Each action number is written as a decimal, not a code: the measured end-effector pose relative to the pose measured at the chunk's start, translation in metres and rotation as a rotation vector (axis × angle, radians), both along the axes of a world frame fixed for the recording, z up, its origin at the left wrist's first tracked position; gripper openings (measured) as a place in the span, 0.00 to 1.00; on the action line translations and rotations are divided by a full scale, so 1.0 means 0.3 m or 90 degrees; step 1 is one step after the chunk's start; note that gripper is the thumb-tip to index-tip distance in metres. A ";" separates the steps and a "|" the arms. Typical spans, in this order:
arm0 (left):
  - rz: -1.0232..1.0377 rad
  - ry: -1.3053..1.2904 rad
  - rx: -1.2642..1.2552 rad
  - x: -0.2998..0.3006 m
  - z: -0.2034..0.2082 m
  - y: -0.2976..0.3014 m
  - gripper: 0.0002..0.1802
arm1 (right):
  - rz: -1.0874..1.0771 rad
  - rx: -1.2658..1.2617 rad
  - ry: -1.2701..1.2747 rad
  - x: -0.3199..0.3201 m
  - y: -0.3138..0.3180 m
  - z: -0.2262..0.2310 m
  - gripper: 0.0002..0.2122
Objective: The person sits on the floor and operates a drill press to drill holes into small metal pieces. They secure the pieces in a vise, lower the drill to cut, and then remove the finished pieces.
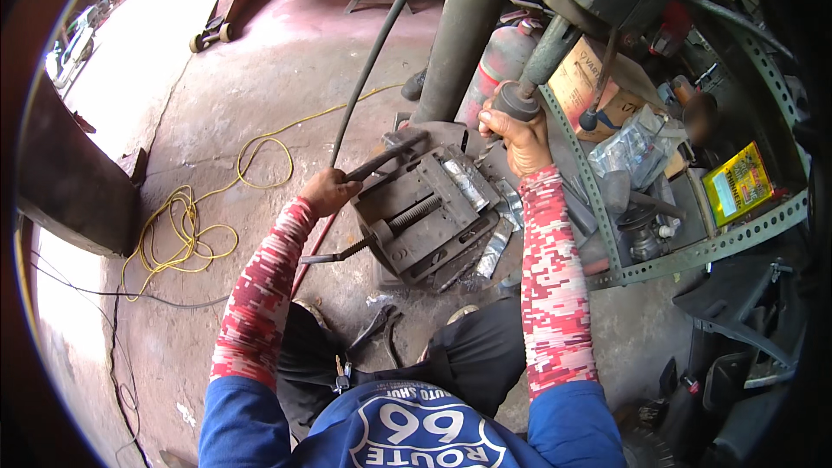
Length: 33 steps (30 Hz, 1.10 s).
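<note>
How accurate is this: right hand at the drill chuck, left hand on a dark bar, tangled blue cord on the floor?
Not quite: the head view shows a yellow tangled cord on the floor, not blue. The right hand at the drill chuck and left hand on a dark bar are correct.

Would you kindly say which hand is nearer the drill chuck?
Right. The right hand grasps the drill chuck; the left hand is off to its left, on a dark bar.
</note>
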<state>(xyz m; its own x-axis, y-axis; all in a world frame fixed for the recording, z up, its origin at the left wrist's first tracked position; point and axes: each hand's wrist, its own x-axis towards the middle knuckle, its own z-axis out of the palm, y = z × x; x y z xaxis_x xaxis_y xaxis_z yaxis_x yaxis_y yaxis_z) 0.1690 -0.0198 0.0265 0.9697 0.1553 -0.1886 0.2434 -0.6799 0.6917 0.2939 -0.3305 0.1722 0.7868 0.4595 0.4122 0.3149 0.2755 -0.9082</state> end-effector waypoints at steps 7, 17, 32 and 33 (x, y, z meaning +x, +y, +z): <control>0.078 -0.124 -0.095 -0.259 0.161 0.029 0.21 | -0.013 -0.005 -0.010 0.006 0.006 -0.011 0.19; -0.030 0.014 -0.503 -0.778 0.394 -0.013 0.21 | -0.306 0.060 -0.038 -0.274 0.065 -0.037 0.17; -0.071 -0.327 -0.153 -0.880 0.461 -0.166 0.18 | 0.126 -0.161 0.084 -0.724 0.008 0.062 0.31; -0.050 -0.321 -0.151 -0.872 0.460 -0.182 0.19 | 0.076 -0.117 0.033 -0.732 0.017 0.057 0.32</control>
